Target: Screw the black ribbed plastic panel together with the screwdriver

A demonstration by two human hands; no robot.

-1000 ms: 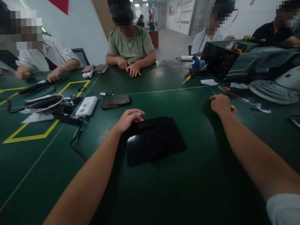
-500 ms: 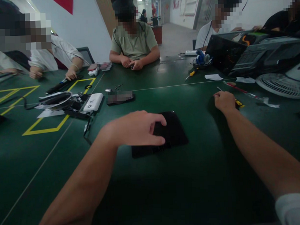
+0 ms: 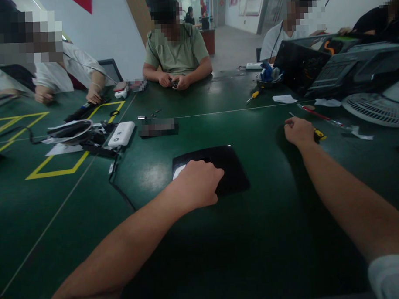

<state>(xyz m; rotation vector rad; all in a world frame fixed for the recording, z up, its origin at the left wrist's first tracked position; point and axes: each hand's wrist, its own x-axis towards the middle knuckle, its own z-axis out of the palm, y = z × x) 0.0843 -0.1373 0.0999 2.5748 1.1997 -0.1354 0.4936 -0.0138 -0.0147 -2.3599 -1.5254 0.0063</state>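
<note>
Blk panel (image 3: 234, 168) lies on desk (image 3: 255, 239). L hand (image 3: 200, 184) over panel, fingers curled; can't tell if gripping. R hand (image 3: 299, 131), well right of panel, clenched round yel/blk screwdriver (image 3: 320, 134). Wht box (image 3: 121, 134) left of panel.

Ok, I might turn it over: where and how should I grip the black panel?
I'd probably grip the panel by its right edge, thumb on top, coming from the right: it lies roughly flat on the table, that edge is uncovered, and the left hand covers its near left part.
</note>
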